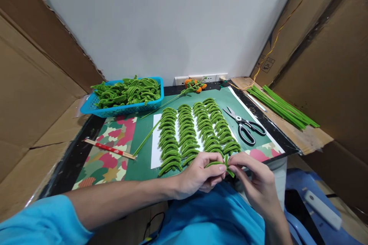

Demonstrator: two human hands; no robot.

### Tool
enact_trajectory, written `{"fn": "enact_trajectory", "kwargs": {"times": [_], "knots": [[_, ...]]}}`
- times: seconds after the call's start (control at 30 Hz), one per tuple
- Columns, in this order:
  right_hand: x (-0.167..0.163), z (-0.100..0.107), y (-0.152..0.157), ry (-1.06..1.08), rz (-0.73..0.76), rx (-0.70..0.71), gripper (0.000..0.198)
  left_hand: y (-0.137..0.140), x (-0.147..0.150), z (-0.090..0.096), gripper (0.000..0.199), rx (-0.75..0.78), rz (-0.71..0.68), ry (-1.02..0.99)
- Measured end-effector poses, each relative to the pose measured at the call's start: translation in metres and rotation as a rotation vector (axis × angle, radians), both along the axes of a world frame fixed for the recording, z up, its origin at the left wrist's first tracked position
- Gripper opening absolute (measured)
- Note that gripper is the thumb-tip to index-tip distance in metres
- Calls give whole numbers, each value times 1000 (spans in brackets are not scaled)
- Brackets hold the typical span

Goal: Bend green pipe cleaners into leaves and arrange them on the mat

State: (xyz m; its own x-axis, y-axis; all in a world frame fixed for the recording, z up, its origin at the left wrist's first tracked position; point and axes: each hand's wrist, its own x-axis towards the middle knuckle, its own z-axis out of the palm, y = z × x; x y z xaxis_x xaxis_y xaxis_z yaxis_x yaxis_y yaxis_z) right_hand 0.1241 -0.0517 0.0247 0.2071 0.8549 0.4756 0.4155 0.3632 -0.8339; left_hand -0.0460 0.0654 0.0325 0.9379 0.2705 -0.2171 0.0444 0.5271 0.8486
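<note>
My left hand [202,172] pinches a short green pipe cleaner [214,164] between thumb and fingers, near the table's front edge. Opposite it, the thumb and forefinger of my right hand [254,174] are closed on the crossing ends of the same green piece. Just beyond my hands, several columns of curved green pipe-cleaner pieces [169,141] lie on a white sheet [155,149]. Black-handled scissors [243,122] rest to the right of these columns, blades slightly apart. How the strands join between my fingertips is partly hidden.
A blue basket [123,111] heaped with green pieces stands at the back left. Chopsticks [110,148] in a red wrapper lie left, and an orange flower [195,84] at the back. Long green pipe cleaners [278,105] lie right. Cardboard walls [324,65] flank the table.
</note>
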Motion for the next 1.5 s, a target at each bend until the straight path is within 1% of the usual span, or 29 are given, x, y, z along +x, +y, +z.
{"fn": "enact_trajectory", "kwargs": {"times": [0.2, 0.37, 0.53, 0.6, 0.7, 0.8, 0.97, 1.03, 1.1, 1.17, 1.2, 1.27, 1.33, 1.5], "knots": [[-5, -6, 7, 102, 13, 5, 14, 2, 0, 1, 38, -88, -51, 10], [-5, -10, 7, 156, 39, 9, 15, 3, 1, 1, 37, -100, -78, 19], [-2, -12, 5, 216, 79, -40, 17, 4, 1, 2, 37, -62, -90, 14], [0, -13, 5, 224, 103, -49, 19, 4, 0, 3, 36, -43, -117, 15], [1, -15, 4, 220, 123, -67, 22, 3, -1, 4, 36, -37, -156, 22], [2, -17, 3, 237, 134, -95, 26, 3, -3, 4, 37, -36, -158, 35], [7, -17, 2, 235, 263, -132, 29, 4, -5, 4, 38, 6, -227, 61], [8, -16, 2, 246, 251, -153, 29, 4, -5, 4, 40, -15, -221, 67], [8, -15, 3, 296, 185, -163, 25, 5, -3, 3, 42, -57, -190, 63], [6, -16, 4, 363, 124, -130, 20, 5, -2, 2, 41, -74, -154, 55], [6, -16, 4, 381, 110, -98, 22, 5, -1, 2, 41, -71, -138, 52], [6, -15, 4, 363, 111, -38, 31, 5, 0, 1, 40, -76, -118, 51], [8, -12, 3, 290, 134, -33, 38, 6, 0, 2, 39, -95, -123, 55], [14, 0, -1, 93, 128, -92, 33, 7, -1, 5, 38, -147, -136, 94]]}}
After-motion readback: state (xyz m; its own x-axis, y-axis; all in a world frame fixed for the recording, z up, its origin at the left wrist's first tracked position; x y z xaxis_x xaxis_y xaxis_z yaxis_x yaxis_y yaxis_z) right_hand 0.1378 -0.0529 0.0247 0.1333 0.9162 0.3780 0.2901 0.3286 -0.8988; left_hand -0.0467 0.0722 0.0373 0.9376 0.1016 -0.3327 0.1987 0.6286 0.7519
